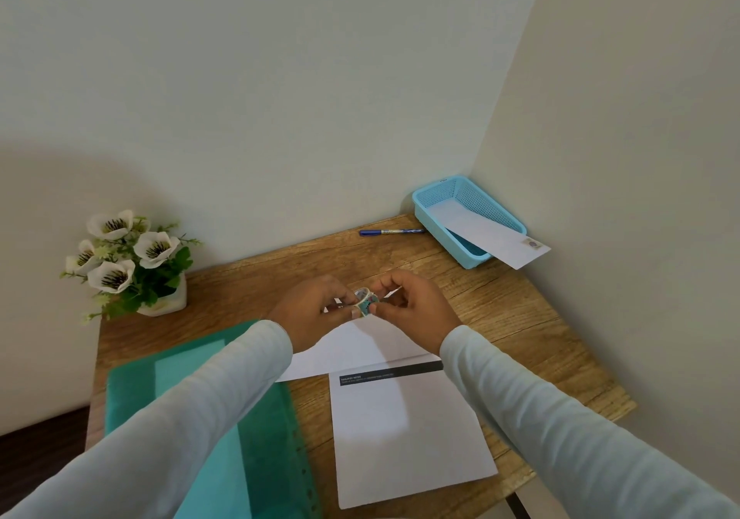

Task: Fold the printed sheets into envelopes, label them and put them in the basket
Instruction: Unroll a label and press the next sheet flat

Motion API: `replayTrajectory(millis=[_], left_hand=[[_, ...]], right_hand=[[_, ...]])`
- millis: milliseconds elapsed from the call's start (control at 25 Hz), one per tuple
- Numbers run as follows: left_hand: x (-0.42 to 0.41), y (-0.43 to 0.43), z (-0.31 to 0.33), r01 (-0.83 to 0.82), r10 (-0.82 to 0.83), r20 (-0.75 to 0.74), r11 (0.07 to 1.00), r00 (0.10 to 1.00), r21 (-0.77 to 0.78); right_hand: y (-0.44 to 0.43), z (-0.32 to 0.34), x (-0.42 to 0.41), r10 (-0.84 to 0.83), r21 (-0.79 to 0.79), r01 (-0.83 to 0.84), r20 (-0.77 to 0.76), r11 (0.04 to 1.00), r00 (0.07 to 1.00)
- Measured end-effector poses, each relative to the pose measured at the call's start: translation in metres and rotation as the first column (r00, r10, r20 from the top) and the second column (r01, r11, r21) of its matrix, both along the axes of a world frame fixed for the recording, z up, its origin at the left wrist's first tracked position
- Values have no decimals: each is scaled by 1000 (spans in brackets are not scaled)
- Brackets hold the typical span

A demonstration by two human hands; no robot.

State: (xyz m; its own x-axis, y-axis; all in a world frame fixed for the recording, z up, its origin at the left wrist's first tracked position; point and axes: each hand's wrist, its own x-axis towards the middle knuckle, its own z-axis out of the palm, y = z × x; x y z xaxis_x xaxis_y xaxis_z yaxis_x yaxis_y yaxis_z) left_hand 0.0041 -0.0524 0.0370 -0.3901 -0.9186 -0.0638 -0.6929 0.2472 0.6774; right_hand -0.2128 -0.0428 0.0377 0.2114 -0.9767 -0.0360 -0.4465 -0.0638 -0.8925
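A matt brown wooden tabletop (500, 318) with visible grain carries a light blue perforated plastic basket (486, 204), a smooth white matt paper sheet (408, 434) with a black printed band, and a teal, faintly glossy translucent plastic folder (264, 450), beneath soft pale cloth sleeves (200, 418).

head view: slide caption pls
Left hand and right hand pinch a sticker roll over a white envelope; a stickered envelope overhangs the blue basket.
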Motion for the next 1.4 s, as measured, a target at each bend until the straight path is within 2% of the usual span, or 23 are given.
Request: replayTrajectory(millis=[400,640,800,920,1080,1280,1400], left_hand=[[1,0,-2,0,0,27,1000,1000,6],[8,-5,-9,-87,86,93,996,992,9],[16,-11,-20,-160,156,153,987,976,8],[29,-22,-29,-267,269,276,963,923,-46],[47,-43,-33,-387,406,444,912,799,-137],[54,-66,-41,-454,446,488,884,750,-111],[52,-62,-40,-459,495,419,868,761,-191]], right_hand=[[-2,-1,1,-26,1,26,-11,1000,1000],[1,0,4,38,52,-38,-11,998,999],[0,0,0,2,90,-6,40,996,999],[-1,-1,-6,-52,102,47,42,994,998],[-2,-8,-14,-118,109,114,27,987,993],[-6,-17,-27,-195,148,191,12,970,981],[-11,-21,-38,-246,174,242,0,955,969]])
